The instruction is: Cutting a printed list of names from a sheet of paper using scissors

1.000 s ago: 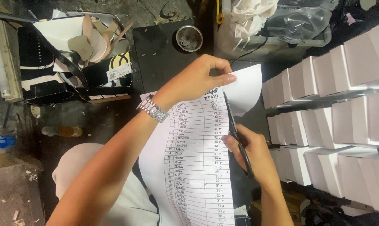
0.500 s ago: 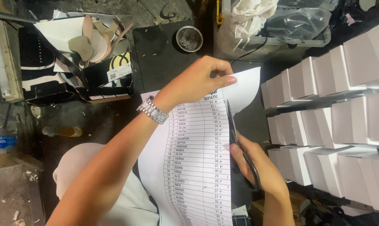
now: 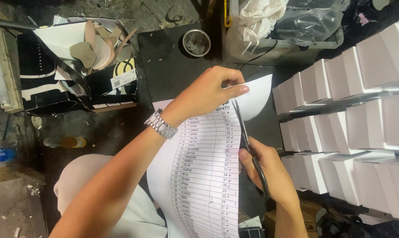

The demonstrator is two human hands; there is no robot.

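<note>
The left hand, a silver metal watch at its wrist, pinches the far edge of a long white printed paper sheet held up in front of the person, left of the stacked white cardboard boxes. The right hand is closed around black-handled scissors, blades lying along the sheet's right edge. The sheet sags unsupported, so the cut line could likely wander into the printed table, or the curling offcut could tear.

Shoe workshop: stacked white boxes, carton of cut insoles, littered floor.
</note>
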